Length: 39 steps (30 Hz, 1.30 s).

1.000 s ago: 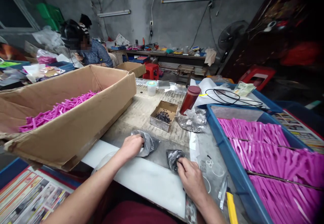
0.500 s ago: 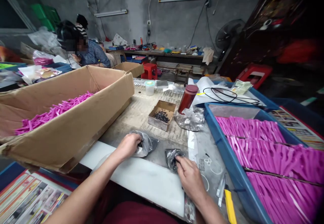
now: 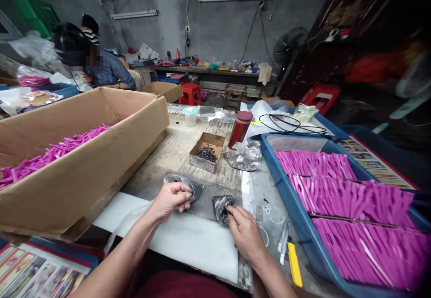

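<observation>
My left hand (image 3: 172, 199) is closed in a pinch above the near edge of a clear plastic bag (image 3: 197, 192) with dark contents. Whatever sits between its fingertips is too small to make out. Fingers of my right hand (image 3: 245, 231) are bunched together at the mouth of a small dark plastic bag (image 3: 222, 206), their tips hidden inside. Both bags lie on the table, just beyond a white sheet (image 3: 198, 239) at the table's near edge. Behind them stands a small open cardboard box (image 3: 204, 163) holding many small black pieces.
A large cardboard box (image 3: 111, 163) of pink strips stands at left. At right, a blue tray (image 3: 286, 199) holds rows of pink pieces. A yellow-handled cutter (image 3: 294, 264), a red flask (image 3: 240, 129) and a crumpled bag (image 3: 245, 155) lie around. A co-worker (image 3: 111, 69) sits behind.
My left hand has lifted out of the clear bag and turned, with thumb and fingers pinched together. My right hand has stayed at the dark bag. The view has swung a little to the right.
</observation>
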### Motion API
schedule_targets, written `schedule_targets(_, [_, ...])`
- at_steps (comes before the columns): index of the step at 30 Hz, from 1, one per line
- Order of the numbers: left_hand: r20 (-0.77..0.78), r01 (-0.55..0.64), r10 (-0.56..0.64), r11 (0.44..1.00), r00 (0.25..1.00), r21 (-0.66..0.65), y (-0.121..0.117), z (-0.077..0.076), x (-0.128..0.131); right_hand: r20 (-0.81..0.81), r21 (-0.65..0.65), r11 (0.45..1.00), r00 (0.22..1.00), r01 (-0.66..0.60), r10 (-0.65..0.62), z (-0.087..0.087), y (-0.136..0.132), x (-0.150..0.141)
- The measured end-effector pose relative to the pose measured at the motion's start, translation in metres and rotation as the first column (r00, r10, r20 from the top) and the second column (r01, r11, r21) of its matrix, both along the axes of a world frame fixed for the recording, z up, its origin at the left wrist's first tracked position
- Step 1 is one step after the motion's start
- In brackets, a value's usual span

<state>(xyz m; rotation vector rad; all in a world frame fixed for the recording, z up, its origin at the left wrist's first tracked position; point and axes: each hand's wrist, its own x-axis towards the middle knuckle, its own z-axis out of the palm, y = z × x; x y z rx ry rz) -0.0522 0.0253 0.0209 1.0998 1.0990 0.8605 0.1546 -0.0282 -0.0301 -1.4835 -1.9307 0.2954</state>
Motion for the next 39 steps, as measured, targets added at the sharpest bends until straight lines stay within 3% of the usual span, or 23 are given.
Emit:
schedule_targets(4, [0.035, -0.026, 0.027, 0.999, 0.999, -0.035, -0.004, -0.001, 0.011, -0.094, -0.064, 0.998, 0.996, 0.003, -0.009, 0.004, -0.001, 0.002])
schedule_targets(17, [0.077, 0.083, -0.075, 0.99, 0.994, -0.114, -0.018, -0.004, 0.046, -0.425, -0.158, 0.987, 0.905, -0.039, -0.032, 0.013, -0.005, 0.002])
schedule_targets(30, [0.141, 0.218, -0.2, 0.968, 0.97, -0.124, -0.025, -0.023, 0.061, -0.511, -0.202, 0.973, 0.859, -0.115, -0.004, 0.021, -0.014, -0.004])
schedule_targets(39, [0.116, 0.327, -0.32, 0.944, 0.94, -0.047, -0.027, -0.023, 0.059, -0.535, -0.267, 0.942, 0.845, -0.203, 0.031, 0.024, -0.017, -0.002])
